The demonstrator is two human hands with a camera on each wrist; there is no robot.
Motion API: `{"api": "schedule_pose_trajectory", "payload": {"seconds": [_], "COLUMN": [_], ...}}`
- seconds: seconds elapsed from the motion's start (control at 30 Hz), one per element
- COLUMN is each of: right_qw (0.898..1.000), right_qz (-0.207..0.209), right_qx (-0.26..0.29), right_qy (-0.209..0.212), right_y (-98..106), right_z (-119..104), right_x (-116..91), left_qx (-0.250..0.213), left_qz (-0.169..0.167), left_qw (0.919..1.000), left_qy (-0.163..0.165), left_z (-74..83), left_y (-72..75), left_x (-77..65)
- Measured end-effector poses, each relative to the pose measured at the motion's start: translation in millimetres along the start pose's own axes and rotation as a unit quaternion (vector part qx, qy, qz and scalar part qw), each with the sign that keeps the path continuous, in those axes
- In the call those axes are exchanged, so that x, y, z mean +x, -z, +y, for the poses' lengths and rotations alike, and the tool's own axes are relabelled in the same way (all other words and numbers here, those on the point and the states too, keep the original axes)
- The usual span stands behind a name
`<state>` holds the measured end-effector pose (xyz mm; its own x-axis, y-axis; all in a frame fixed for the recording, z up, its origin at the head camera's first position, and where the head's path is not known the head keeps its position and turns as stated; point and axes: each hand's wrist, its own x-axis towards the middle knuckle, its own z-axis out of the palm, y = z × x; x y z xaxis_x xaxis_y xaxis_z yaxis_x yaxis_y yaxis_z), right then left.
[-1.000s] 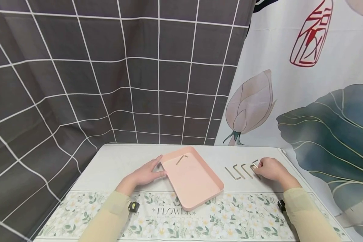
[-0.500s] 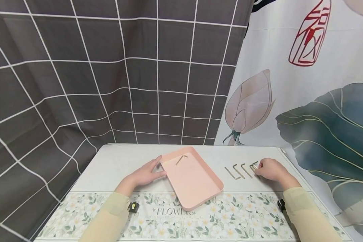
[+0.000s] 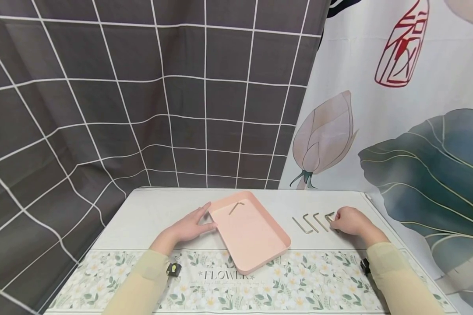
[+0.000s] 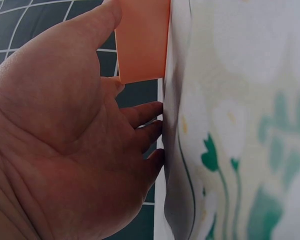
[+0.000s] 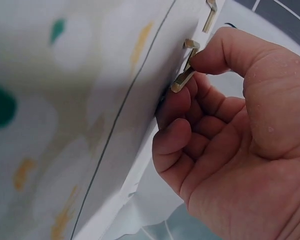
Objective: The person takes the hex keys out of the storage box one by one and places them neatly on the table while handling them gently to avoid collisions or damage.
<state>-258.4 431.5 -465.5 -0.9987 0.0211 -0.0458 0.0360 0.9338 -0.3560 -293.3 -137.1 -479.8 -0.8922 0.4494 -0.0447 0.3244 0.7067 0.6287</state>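
Observation:
My left hand [image 3: 190, 225] rests against the left side of a pink tray [image 3: 256, 245], its thumb and index finger touching the wall. In the left wrist view the tray's wall [image 4: 142, 45] shows beside the thumb, the other fingers loosely extended. One L-shaped hex key [image 3: 234, 208] lies inside the tray near its far corner. At the right, my right hand [image 3: 351, 221] pinches a brass-coloured hex key [image 5: 183, 81] between thumb and fingers, low over the table; its far part is hidden. Another hex key [image 5: 191, 44] lies right beside it.
Left of my right hand, more hex keys lie in a row, such as a hex key [image 3: 301, 225] nearest the tray. A flowered cloth strip [image 3: 319, 280] runs along the table's front. A dark grid curtain [image 3: 181, 131] and a printed white curtain [image 3: 362, 65] hang behind.
The right hand has shifted very slightly, still at the rightmost hex keys, and the pinched key's end now shows less. Left hand and tray have stayed put.

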Motion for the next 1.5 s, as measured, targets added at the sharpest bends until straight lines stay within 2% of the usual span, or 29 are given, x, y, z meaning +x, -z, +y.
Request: {"api": "schedule_pose_trajectory", "payload": {"seconds": [0.3, 0.9, 1.5], "right_qw": [1.0, 0.999, 0.999], "right_qz": [-0.001, -0.01, -0.011], "right_qx": [-0.021, -0.033, -0.036], "right_qy": [0.011, -0.023, -0.036], "right_y": [-1.0, -3.0, 0.6], "right_z": [-3.7, -8.5, -12.0], "right_x": [0.2, 1.7, -0.4], "left_qx": [0.002, -0.003, 0.0], "left_qz": [-0.002, -0.003, -0.001], "left_qw": [1.0, 1.0, 1.0], "left_qy": [0.005, 0.0, -0.002], "left_z": [-0.5, -2.1, -3.6], "left_y": [-0.8, -0.6, 0.6], "left_x": [0.4, 0.9, 2.2]}}
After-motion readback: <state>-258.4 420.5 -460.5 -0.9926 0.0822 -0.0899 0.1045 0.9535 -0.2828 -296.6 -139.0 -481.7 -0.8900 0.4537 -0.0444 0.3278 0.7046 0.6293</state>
